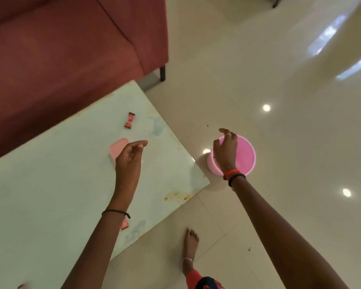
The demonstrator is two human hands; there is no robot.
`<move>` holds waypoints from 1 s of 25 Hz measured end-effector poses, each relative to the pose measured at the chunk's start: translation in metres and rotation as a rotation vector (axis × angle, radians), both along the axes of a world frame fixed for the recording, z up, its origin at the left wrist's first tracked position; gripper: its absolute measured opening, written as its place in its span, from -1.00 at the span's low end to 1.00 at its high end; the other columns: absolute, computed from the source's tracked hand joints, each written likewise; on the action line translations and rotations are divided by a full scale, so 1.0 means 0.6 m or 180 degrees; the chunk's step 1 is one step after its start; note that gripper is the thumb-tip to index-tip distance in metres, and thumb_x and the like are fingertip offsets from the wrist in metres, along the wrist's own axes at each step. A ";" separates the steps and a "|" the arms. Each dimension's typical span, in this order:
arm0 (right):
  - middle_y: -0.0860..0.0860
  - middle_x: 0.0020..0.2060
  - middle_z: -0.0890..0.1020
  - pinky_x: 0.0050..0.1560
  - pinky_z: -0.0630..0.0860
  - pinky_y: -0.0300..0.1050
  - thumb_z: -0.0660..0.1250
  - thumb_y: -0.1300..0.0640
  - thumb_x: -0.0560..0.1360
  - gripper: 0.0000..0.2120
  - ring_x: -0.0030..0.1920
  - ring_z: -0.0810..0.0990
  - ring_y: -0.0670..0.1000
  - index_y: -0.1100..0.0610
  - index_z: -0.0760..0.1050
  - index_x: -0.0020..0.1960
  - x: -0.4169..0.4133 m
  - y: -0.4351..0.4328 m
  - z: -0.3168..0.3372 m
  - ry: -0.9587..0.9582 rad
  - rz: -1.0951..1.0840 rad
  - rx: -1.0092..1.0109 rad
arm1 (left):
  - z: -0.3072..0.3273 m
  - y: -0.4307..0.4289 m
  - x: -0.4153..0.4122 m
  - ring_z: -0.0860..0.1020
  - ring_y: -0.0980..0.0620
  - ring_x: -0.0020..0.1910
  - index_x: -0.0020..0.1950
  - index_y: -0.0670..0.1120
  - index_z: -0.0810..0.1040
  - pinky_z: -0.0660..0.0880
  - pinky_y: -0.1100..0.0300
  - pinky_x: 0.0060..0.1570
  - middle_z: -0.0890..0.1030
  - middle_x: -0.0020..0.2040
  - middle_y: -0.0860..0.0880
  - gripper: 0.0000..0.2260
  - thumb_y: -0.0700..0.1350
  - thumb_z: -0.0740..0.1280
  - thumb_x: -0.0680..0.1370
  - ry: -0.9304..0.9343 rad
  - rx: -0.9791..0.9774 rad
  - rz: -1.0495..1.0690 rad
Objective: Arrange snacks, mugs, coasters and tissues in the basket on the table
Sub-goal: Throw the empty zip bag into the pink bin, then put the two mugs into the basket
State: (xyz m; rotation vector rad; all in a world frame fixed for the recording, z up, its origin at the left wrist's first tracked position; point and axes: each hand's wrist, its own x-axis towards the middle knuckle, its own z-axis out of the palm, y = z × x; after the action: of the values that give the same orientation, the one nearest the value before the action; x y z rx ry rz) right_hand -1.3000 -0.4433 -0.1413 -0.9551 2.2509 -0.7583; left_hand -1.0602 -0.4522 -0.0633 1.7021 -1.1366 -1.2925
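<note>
A round pink basket (245, 155) stands on the floor just off the table's right corner. My right hand (226, 151) hovers over its left rim with fingers spread, holding nothing. My left hand (128, 158) hangs above the pale green table (50, 184), fingers loosely curled and empty. A flat pink rounded piece (117, 148) lies on the table partly under that hand. One red snack wrapper (130, 120) lies farther back near the table edge. A second red wrapper (124, 224) peeks out from under my left forearm.
A dark red sofa (61, 49) runs along the far side of the table, with a black leg (162, 73) at its corner. Glossy cream floor tiles (279, 80) spread to the right. My bare foot (191, 243) stands by the table's near edge.
</note>
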 end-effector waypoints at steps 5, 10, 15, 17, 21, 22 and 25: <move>0.16 0.27 0.38 0.35 0.23 -0.21 0.18 0.34 0.49 -0.63 0.32 0.37 0.12 0.21 0.41 0.29 0.250 -0.011 0.159 -0.0163 0.0869 -0.0634 | 0.082 0.062 0.185 0.55 0.01 0.22 0.07 -0.08 0.59 0.43 0.11 0.29 0.63 0.11 -0.03 -0.83 -0.17 0.22 0.60 0.0041 -0.0157 0.0525; 0.09 0.30 0.41 0.35 0.33 -0.11 0.16 0.28 0.53 -0.68 0.33 0.38 0.07 0.19 0.44 0.27 0.544 0.042 0.260 -0.0241 0.1723 -0.0702 | 0.151 0.169 0.420 0.54 0.08 0.19 0.09 -0.07 0.60 0.40 0.29 0.17 0.63 0.09 0.04 -0.80 -0.13 0.20 0.61 -0.0112 -0.0296 0.1150; 0.10 0.35 0.39 0.33 0.29 -0.20 0.14 0.28 0.56 -0.68 0.38 0.35 0.06 0.25 0.44 0.29 0.826 0.149 0.307 -0.0455 0.2434 -0.0663 | 0.191 0.320 0.681 0.54 0.03 0.22 0.11 -0.13 0.61 0.42 0.21 0.21 0.63 0.13 -0.02 -0.79 -0.14 0.21 0.60 -0.0246 -0.0246 0.1947; 0.12 0.33 0.40 0.32 0.28 -0.22 0.15 0.29 0.56 -0.68 0.37 0.36 0.08 0.26 0.44 0.29 0.928 0.197 0.311 -0.0523 0.2642 -0.0637 | 0.198 0.389 0.781 0.54 0.04 0.20 0.11 -0.13 0.61 0.46 0.04 0.24 0.63 0.16 -0.04 -0.78 -0.15 0.20 0.60 -0.0333 -0.0151 0.2338; 0.13 0.29 0.44 0.27 0.25 -0.29 0.16 0.30 0.55 -0.68 0.33 0.40 0.10 0.27 0.44 0.29 1.114 0.281 0.303 -0.0601 0.3106 -0.0607 | 0.183 0.517 0.950 0.60 0.22 -0.03 0.11 -0.12 0.60 0.53 0.41 -0.10 0.63 0.05 0.01 -0.80 -0.17 0.21 0.59 -0.0340 -0.0148 0.2850; 0.13 0.29 0.44 0.27 0.26 -0.28 0.16 0.30 0.55 -0.68 0.33 0.41 0.10 0.27 0.44 0.29 1.149 0.299 0.298 -0.0624 0.3192 -0.0576 | 0.175 0.543 0.982 0.60 0.16 0.05 0.12 -0.13 0.61 0.51 0.34 0.03 0.63 0.07 -0.01 -0.79 -0.16 0.22 0.59 -0.0348 -0.0111 0.2965; 0.15 0.29 0.45 0.30 0.31 -0.20 0.16 0.30 0.55 -0.67 0.33 0.41 0.11 0.29 0.43 0.30 1.245 0.352 0.277 -0.0701 0.3477 -0.0423 | 0.151 0.615 1.065 0.54 -0.03 0.19 0.09 -0.11 0.62 0.43 0.06 0.28 0.64 0.12 -0.06 -0.81 -0.14 0.26 0.57 -0.0410 0.0053 0.3351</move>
State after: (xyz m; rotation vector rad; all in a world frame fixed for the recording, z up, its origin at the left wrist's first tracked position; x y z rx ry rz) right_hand -0.5528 -0.2324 0.0252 -1.7942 1.1846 -0.4492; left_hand -0.4212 -0.0832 0.0275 1.9674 -0.1588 -0.5197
